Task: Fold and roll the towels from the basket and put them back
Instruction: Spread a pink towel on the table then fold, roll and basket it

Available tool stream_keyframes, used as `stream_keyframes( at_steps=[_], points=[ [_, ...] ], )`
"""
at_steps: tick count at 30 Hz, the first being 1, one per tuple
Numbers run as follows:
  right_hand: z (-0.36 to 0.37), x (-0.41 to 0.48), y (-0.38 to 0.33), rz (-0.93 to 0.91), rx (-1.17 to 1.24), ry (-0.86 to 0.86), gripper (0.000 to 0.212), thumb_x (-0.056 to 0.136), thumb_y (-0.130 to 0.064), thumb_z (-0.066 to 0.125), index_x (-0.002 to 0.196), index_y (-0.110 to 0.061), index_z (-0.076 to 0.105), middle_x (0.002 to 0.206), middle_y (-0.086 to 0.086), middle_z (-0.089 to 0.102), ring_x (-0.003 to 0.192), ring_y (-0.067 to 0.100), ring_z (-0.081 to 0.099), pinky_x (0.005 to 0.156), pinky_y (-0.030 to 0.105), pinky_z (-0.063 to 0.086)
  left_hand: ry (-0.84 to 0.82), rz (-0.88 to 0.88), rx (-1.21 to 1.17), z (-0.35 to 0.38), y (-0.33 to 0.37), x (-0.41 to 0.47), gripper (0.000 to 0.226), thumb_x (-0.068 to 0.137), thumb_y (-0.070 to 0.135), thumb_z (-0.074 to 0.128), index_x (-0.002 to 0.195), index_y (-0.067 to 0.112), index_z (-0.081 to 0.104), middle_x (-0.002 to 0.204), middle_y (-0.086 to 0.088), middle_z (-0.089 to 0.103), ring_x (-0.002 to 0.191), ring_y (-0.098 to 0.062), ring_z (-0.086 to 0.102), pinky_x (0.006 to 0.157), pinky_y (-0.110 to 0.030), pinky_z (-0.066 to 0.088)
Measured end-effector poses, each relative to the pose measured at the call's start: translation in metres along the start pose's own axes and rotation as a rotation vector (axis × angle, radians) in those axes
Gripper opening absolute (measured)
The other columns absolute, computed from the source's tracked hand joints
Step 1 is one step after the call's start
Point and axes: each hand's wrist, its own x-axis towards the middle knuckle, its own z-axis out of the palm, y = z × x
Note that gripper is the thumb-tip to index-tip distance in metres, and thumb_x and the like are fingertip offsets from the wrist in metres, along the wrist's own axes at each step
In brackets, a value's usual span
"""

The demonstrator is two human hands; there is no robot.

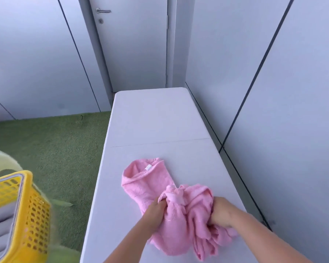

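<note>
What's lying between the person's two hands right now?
In the head view, only bunched pink towel lies between the left hand and right hand; both grip it on the white table.

Bright, even, cool bluish light; source out of view. Shadows soft, faint: thin grey rim under pink towel (146,185) on white bench (156,118). Bench top near washed out, little surface detail, glare diffuse. Strong wide-angle distortion: door (133,50) and wall seams (258,71) lean and splay toward frame edges. At lower left yellow basket (36,215) heavily blurred, smeared, greenish haze round it. Centre fairly sharp, though towel pile looks smoothed, slightly soft. Grain in green carpet (55,149), softer toward left edge.
</note>
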Motion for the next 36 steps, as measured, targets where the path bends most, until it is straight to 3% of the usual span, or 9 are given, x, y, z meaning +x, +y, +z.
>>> stream_keyframes(
  at_steps=[4,8,12,21,24,26,30,34,36],
  points=[
    [-0.056,0.006,0.025,-0.116,-0.321,0.042,0.006,0.065,-0.026,0.058,0.062,-0.021,0.056,0.066,-0.005,0.064,0.063,0.012,0.059,0.059,0.028,0.048,-0.023,0.026,0.175,-0.014,0.015,-0.014,0.028,0.082,0.044,0.049,0.073,0.029,0.071,0.073,0.008,0.073,0.076,-0.014,0.067,0.078,-0.031,0.052],
    [-0.09,0.006,0.019,-0.311,-0.319,0.154,0.016,0.07,-0.017,0.055,0.058,-0.019,0.045,0.057,-0.009,0.054,0.055,0.007,0.046,0.055,0.026,0.035,0.318,0.05,0.392,-0.067,0.032,-0.015,0.027,0.085,0.015,0.054,0.088,0.034,0.073,0.078,0.012,0.07,0.073,-0.011,0.063,0.061,-0.03,0.047],
    [-0.117,0.008,0.003,-0.374,-0.29,0.303,0.005,0.076,-0.025,0.059,0.074,-0.028,0.056,0.068,-0.01,0.062,0.06,0.009,0.055,0.057,0.029,0.041,0.602,0.141,0.571,-0.133,0.041,-0.023,0.029,0.084,0.013,0.06,0.1,0.037,0.065,0.095,0.015,0.062,0.081,-0.017,0.061,0.071,-0.035,0.051],
    [-0.156,-0.006,-0.024,-0.386,-0.314,0.582,0.017,0.085,-0.017,0.057,0.085,-0.031,0.067,0.068,-0.013,0.067,0.065,0.011,0.064,0.065,0.032,0.054,0.824,0.188,0.497,-0.195,0.056,-0.017,0.028,0.091,0.01,0.046,0.102,0.032,0.058,0.095,0.008,0.061,0.08,-0.022,0.057,0.061,-0.033,0.041],
    [-0.161,-0.014,-0.021,-0.302,-0.377,0.656,0.019,0.092,-0.027,0.048,0.085,-0.031,0.065,0.067,-0.011,0.065,0.066,0.015,0.061,0.06,0.031,0.048,0.783,0.21,0.503,-0.196,0.053,-0.021,0.01,0.093,0.029,0.058,0.1,0.031,0.052,0.083,0.007,0.061,0.07,-0.02,0.058,0.053,-0.031,0.039],
    [-0.154,-0.021,-0.011,-0.259,-0.358,0.648,0.03,0.095,-0.034,0.043,0.073,-0.02,0.057,0.061,-0.007,0.059,0.06,0.017,0.056,0.054,0.031,0.041,0.712,0.206,0.558,-0.189,0.041,-0.027,0.024,0.09,0.042,0.064,0.081,0.025,0.05,0.063,0.008,0.057,0.056,-0.016,0.054,0.047,-0.029,0.036],
    [-0.113,-0.027,0.027,-0.124,-0.343,0.317,0.035,0.086,-0.039,0.053,0.06,-0.018,0.042,0.056,-0.004,0.043,0.051,0.012,0.039,0.051,0.029,0.029,0.504,0.026,0.459,-0.151,-0.012,-0.042,0.051,0.094,0.044,0.059,0.056,0.02,0.035,0.046,0.005,0.036,0.043,-0.012,0.034,0.048,-0.031,0.024],
    [-0.057,-0.026,0.054,-0.019,-0.292,0.113,0.01,0.07,-0.033,0.051,0.064,-0.026,0.053,0.065,-0.009,0.054,0.057,0.011,0.05,0.052,0.027,0.037,0.236,-0.193,0.214,-0.095,-0.037,-0.052,0.053,0.084,0.062,0.063,0.071,0.011,0.066,0.057,0.004,0.063,0.05,-0.012,0.056,0.047,-0.027,0.04],
    [-0.026,-0.018,0.059,-0.017,-0.176,0.086,0.035,0.072,-0.021,0.052,0.097,-0.045,0.058,0.093,-0.015,0.061,0.076,0.006,0.061,0.065,0.021,0.048,0.155,-0.256,0.149,-0.066,-0.036,-0.05,0.042,0.088,0.057,0.064,0.085,0.016,0.071,0.073,0.002,0.073,0.066,-0.013,0.068,0.06,-0.031,0.054]
  ],
)
